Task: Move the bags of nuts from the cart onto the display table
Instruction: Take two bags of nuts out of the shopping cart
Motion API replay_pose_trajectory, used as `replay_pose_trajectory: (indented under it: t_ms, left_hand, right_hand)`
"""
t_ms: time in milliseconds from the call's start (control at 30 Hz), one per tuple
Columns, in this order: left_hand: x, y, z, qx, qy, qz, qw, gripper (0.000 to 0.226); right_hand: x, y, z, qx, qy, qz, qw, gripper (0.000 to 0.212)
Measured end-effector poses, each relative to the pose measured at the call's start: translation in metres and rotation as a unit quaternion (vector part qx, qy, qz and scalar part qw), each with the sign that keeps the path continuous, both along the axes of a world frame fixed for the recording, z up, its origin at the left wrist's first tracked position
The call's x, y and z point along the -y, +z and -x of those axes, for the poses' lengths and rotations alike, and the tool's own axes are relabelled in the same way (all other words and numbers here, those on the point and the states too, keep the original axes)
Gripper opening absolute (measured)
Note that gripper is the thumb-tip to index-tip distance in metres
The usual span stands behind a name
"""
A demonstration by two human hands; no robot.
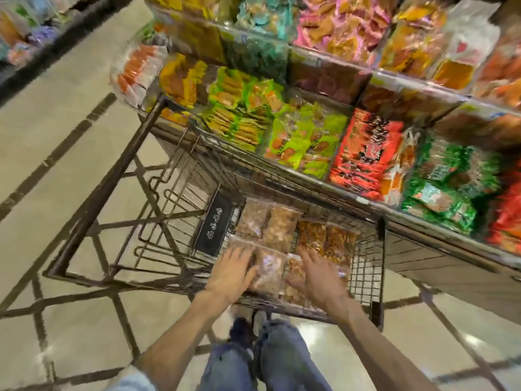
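Bags of nuts (282, 232) under both hands, apparently flat.

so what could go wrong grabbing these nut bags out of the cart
1. Both hands, left hand and right hand, lie spread over several clear nut bags at once; slick bags might slide out if scooped together.
2. The display table bins look full already, so added bags could spill.
3. The cart may roll when leaned on.

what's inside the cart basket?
Clear bags of nuts lie flat in the cart, several side by side. Left hand and right hand rest on the nearest ones, hiding parts. Anything beneath the bags is covered.
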State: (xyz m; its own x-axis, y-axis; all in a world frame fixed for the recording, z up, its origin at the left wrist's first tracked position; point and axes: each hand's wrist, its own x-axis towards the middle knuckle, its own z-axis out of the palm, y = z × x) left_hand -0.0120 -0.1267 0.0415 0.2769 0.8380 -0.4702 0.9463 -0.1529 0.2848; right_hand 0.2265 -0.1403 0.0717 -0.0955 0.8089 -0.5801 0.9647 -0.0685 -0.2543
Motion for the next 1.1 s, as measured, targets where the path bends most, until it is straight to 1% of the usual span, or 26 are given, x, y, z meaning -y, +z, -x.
replay_pose_trajectory:
  t_ms: [100, 200, 300, 433, 567, 733, 800, 900, 933, 1000, 1033, 1100]
  left_hand:
    - [-0.038, -0.027, 0.0, 0.005, 0.018, 0.029, 0.999, 0.057]
    - [-0.071, -0.069, -0.001, 0.007, 0.054, 0.066, 0.996, 0.056]
    - [-0.103, -0.111, -0.006, 0.017, 0.069, 0.091, 0.993, 0.054]
    - [-0.146, -0.172, -0.015, 0.037, 0.088, 0.104, 0.99, 0.06]
    - [-0.189, -0.228, -0.022, 0.027, 0.147, 0.09, 0.985, 0.065]
    - [-0.216, -0.275, -0.024, 0.02, 0.23, 0.115, 0.966, 0.07]
    - [-0.216, -0.288, -0.022, 0.053, 0.276, 0.119, 0.953, 0.073]
    - [-0.218, -0.292, -0.02, 0.118, 0.374, 0.121, 0.912, 0.085]
    - [-0.219, -0.288, -0.022, 0.134, 0.388, 0.127, 0.903, 0.083]
    - [-0.218, -0.283, -0.025, 0.155, 0.398, 0.16, 0.89, 0.065]
    - [-0.216, -0.283, -0.024, 0.17, 0.402, 0.168, 0.884, 0.061]
    - [-0.21, -0.282, -0.02, 0.202, 0.417, 0.173, 0.869, 0.068]
  right_hand:
    - [-0.031, -0.035, -0.009, -0.038, -0.046, 0.025, 0.998, 0.092]
    - [-0.058, -0.065, -0.015, -0.052, -0.068, 0.051, 0.995, 0.089]
    - [-0.083, -0.098, -0.017, -0.061, -0.089, 0.053, 0.993, 0.095]
    - [-0.104, -0.151, -0.015, -0.093, -0.117, 0.056, 0.987, 0.096]
    - [-0.119, -0.196, -0.013, -0.095, -0.134, 0.057, 0.985, 0.093]
    - [-0.119, -0.238, -0.011, -0.087, -0.17, 0.056, 0.98, 0.087]
    - [-0.117, -0.243, -0.01, -0.095, -0.188, 0.059, 0.976, 0.087]
    - [-0.114, -0.241, -0.008, -0.102, -0.22, 0.068, 0.968, 0.088]
    - [-0.114, -0.241, -0.007, -0.104, -0.23, 0.075, 0.965, 0.092]
    - [-0.111, -0.243, -0.006, -0.114, -0.255, 0.078, 0.957, 0.1]
    - [-0.11, -0.244, -0.006, -0.119, -0.261, 0.079, 0.955, 0.099]
    - [-0.109, -0.244, -0.006, -0.127, -0.271, 0.083, 0.951, 0.098]
